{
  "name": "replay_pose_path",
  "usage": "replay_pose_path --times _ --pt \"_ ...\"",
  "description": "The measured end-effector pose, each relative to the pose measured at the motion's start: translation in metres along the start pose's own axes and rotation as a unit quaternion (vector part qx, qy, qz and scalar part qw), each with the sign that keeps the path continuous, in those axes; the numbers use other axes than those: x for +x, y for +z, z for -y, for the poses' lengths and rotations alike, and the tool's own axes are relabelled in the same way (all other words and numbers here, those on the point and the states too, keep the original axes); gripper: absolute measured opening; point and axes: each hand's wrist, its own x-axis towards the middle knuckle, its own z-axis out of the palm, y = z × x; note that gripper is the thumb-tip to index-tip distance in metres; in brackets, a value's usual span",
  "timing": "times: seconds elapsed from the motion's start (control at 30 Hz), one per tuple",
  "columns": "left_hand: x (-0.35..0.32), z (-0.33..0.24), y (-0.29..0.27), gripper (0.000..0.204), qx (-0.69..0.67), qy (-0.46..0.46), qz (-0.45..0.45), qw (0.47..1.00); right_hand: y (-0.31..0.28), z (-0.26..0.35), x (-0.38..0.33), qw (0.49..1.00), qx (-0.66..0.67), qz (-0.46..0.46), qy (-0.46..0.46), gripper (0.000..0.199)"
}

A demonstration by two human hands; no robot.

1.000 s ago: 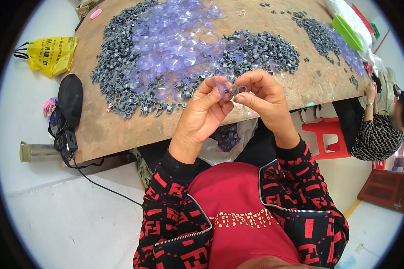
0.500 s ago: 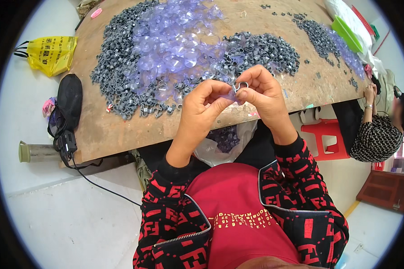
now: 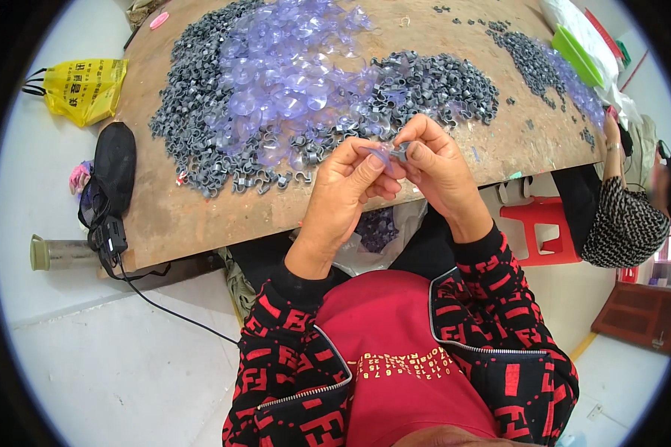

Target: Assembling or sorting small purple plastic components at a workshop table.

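Between thumb and fingers, my left hand (image 3: 350,175) pinches a clear purplish suction cup (image 3: 378,155). My right hand (image 3: 440,160) grips a small grey plastic clip (image 3: 401,151), held up against the cup; whether the two are joined is hidden by my fingers. Both hands are raised over the near edge of the wooden table (image 3: 224,220). Beyond them lies a heap of clear purplish suction cups (image 3: 283,74), with grey clips (image 3: 190,112) piled on its left and more grey clips (image 3: 443,86) to its right.
A bag of purplish pieces (image 3: 380,231) sits below the table edge near my lap. On the left are a black case (image 3: 115,167) with a cable and a yellow bag (image 3: 89,89). A person (image 3: 626,223) works at the far right, beside a red stool (image 3: 540,231).
My left hand has turned, tilting the suction cup, and my right fingers have closed further over the clip. The person at the right has extended an arm farther up.
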Motion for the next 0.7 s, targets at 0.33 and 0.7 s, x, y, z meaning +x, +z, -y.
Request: replay_pose_path --times 0.33,0.7 --pt "0.0014 -0.0009 0.0024 0.014 0.214 0.093 -0.040 0.972 -0.0036 -0.0066 0.0008 0.997 0.069 0.020 0.007 0.025" --pt "-0.0052 -0.0074 0.0002 0.010 0.375 0.170 -0.030 0.911 -0.0056 -0.0015 0.0010 0.999 0.015 0.049 0.008 0.018"
